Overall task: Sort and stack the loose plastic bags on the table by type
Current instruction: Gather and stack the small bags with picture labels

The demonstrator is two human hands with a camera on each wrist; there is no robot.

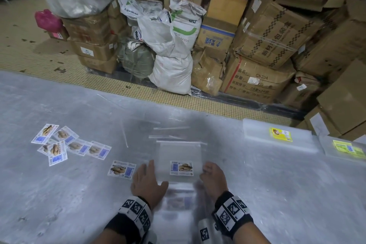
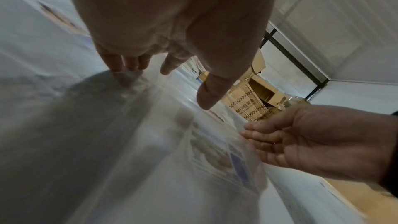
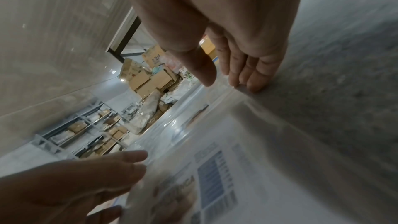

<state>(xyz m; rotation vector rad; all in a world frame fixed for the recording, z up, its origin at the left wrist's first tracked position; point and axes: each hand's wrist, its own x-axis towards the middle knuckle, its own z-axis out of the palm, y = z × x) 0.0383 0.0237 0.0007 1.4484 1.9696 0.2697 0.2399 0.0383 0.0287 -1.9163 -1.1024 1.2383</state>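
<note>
A stack of clear plastic bags (image 1: 179, 154) with a biscuit label (image 1: 181, 168) lies on the table in front of me. My left hand (image 1: 147, 179) rests flat against its left edge with straight fingers. My right hand (image 1: 213, 176) touches its right edge, fingertips (image 3: 252, 83) down on the plastic. Neither hand grips anything. A second labelled bag (image 1: 178, 200), blurred, lies between my wrists; its label (image 3: 215, 176) shows close up in both wrist views. One loose labelled bag (image 1: 121, 169) lies just left of my left hand. Several more (image 1: 65, 142) are scattered at the far left.
Two white stacks sit at the right: one with a yellow label (image 1: 280, 134), one with a green-yellow label (image 1: 348, 147). The table (image 1: 59, 194) is covered in grey plastic sheet. Beyond its far edge stand sacks (image 1: 170, 61) and cardboard boxes (image 1: 267, 41) on a tiled floor.
</note>
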